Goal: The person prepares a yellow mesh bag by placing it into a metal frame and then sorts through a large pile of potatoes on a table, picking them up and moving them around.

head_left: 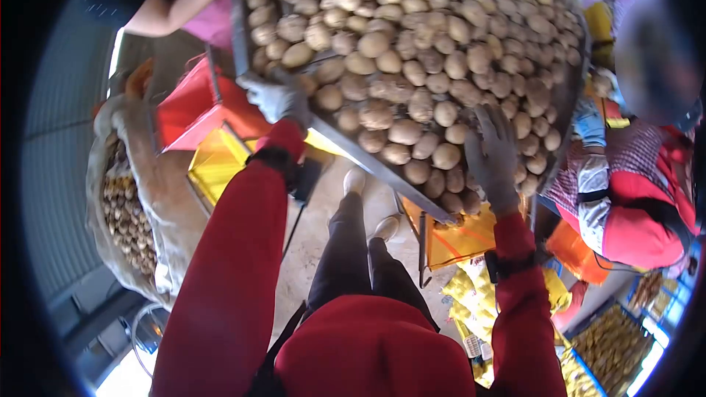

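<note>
Here, left hand (276, 99) clenched on table (382, 169) near rim | right hand (493, 158) released, flat on potatoes (412, 44) | sack (140, 198) far left.

A metal sorting table (368, 163) carries a dense heap of potatoes (412, 51), which covers nearly the whole surface right up to the near edge rail. Below the table lies the concrete floor (312, 242); to the table's left a large open sack (158, 198) of potatoes stands on it.
</note>
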